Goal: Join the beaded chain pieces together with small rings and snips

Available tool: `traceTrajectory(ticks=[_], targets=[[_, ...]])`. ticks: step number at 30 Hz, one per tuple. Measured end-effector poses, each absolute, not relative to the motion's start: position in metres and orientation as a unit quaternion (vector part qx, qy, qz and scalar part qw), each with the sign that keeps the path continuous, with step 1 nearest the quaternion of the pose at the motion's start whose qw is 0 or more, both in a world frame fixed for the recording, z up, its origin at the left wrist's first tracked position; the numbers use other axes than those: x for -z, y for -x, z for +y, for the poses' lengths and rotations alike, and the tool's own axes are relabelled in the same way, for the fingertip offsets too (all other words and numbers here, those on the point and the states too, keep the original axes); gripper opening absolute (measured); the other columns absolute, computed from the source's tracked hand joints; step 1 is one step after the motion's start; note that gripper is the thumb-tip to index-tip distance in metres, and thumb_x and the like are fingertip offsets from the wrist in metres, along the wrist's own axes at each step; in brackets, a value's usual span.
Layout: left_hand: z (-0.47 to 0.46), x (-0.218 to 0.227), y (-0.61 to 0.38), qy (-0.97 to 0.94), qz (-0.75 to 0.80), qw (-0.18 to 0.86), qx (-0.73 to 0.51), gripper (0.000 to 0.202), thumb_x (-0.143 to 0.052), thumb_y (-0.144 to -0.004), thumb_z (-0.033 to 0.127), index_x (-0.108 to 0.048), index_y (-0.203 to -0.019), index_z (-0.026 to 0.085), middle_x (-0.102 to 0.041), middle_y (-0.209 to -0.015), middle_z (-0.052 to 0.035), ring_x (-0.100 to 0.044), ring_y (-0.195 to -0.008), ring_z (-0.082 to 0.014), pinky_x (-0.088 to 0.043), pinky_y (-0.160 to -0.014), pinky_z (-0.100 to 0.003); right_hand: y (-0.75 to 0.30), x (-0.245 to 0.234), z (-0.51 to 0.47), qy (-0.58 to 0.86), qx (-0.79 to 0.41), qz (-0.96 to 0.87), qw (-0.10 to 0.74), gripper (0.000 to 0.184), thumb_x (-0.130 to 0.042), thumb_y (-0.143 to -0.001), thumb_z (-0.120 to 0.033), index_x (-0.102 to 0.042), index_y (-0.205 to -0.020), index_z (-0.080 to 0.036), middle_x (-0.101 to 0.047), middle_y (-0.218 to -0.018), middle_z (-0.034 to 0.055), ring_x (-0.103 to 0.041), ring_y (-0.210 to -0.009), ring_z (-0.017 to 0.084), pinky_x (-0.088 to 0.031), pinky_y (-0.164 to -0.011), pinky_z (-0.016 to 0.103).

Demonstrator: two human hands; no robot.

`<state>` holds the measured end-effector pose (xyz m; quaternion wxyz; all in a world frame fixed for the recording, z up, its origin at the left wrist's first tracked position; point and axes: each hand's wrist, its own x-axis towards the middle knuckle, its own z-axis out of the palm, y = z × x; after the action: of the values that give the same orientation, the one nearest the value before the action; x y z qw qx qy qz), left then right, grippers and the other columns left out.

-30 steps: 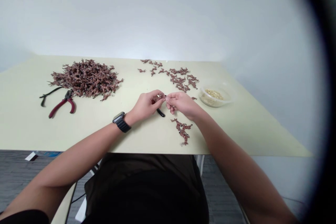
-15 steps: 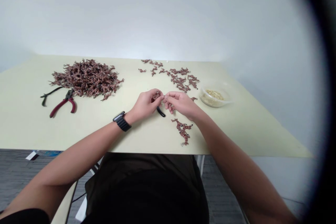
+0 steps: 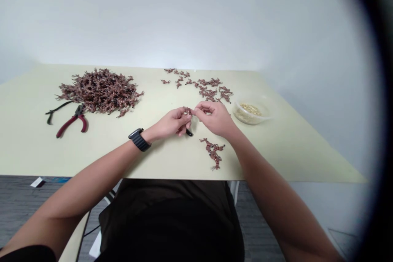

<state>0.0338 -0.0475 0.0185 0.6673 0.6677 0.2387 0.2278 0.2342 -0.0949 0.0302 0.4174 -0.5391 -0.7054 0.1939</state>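
Observation:
My left hand (image 3: 175, 123), with a dark watch (image 3: 140, 139) on its wrist, is closed over the middle of the table. Between its thumb and fingers sits a small brown animal-like figurine (image 3: 188, 110). My right hand (image 3: 215, 118) meets it from the right, thumb and forefinger pinched together at the figurine's edge. Whatever is in that pinch is too small to make out. A curved black handle (image 3: 189, 132) shows below my left fingers; its other end is hidden, and whether the hand holds it I cannot tell. Several similar brown figurines (image 3: 214, 153) lie nearer me, below my right wrist.
A big heap of brown figurines (image 3: 102, 92) covers the table's (image 3: 92, 157) left rear. Red-handled pliers (image 3: 71, 123) and a thin black tool (image 3: 57, 110) lie before it. More figurines (image 3: 210, 90) are scattered behind my hands. At right stands a clear tub (image 3: 250, 119) with small gold-coloured pieces.
My fingertips have drawn slightly apart, and the figurine in my left hand now shows more. My right hand has shifted a little up and to the right.

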Motion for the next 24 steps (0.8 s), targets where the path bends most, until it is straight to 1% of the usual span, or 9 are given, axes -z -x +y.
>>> traceTrajectory(ticks=[3,6,15,24], targets=[[-0.0505,-0.0205,-0.0333,-0.683,0.248,0.653,-0.215,0.023,-0.055,-0.106,0.036,-0.050,-0.094,0.017,-0.058,-0.080,0.0009,-0.051,-0.048,-0.0040,-0.040,-0.047,-0.021,-0.2337,-0.0306,-0.0966,0.534,-0.196,-0.717,0.402,0.019,-0.059,-0.092,-0.027,-0.070,-0.078,-0.021,-0.067,-0.073,0.0008,-0.056,-0.070,0.016,-0.040,-0.066,0.029],[-0.0505,-0.0212,-0.0318,-0.693,0.246,0.643,-0.214,0.027,-0.057,-0.106,0.038,-0.051,-0.091,0.017,-0.057,-0.079,0.0010,-0.050,-0.047,-0.0035,-0.039,-0.046,-0.021,-0.2333,-0.0296,-0.0977,0.532,-0.203,-0.726,0.386,0.018,-0.058,-0.092,-0.025,-0.068,-0.078,-0.021,-0.065,-0.071,0.0001,-0.053,-0.068,0.015,-0.037,-0.062,0.028],[-0.0489,-0.0217,-0.0298,-0.704,0.244,0.636,-0.201,0.029,-0.059,-0.105,0.041,-0.052,-0.091,0.016,-0.057,-0.078,0.0014,-0.049,-0.046,-0.0036,-0.038,-0.045,-0.020,-0.2350,-0.0310,-0.0990,0.531,-0.184,-0.738,0.374,0.017,-0.058,-0.092,-0.023,-0.067,-0.077,-0.021,-0.055,-0.064,-0.0033,-0.042,-0.058,0.011,-0.032,-0.058,0.028],[-0.0499,-0.0233,-0.0298,-0.701,0.251,0.638,-0.197,0.026,-0.058,-0.105,0.039,-0.054,-0.093,0.016,-0.057,-0.077,0.0016,-0.048,-0.045,-0.0035,-0.037,-0.044,-0.021,-0.2339,-0.0286,-0.0990,0.518,-0.130,-0.762,0.366,0.017,-0.058,-0.092,-0.023,-0.066,-0.076,-0.020,-0.046,-0.059,-0.0038,-0.040,-0.058,0.012,-0.030,-0.059,0.029]])
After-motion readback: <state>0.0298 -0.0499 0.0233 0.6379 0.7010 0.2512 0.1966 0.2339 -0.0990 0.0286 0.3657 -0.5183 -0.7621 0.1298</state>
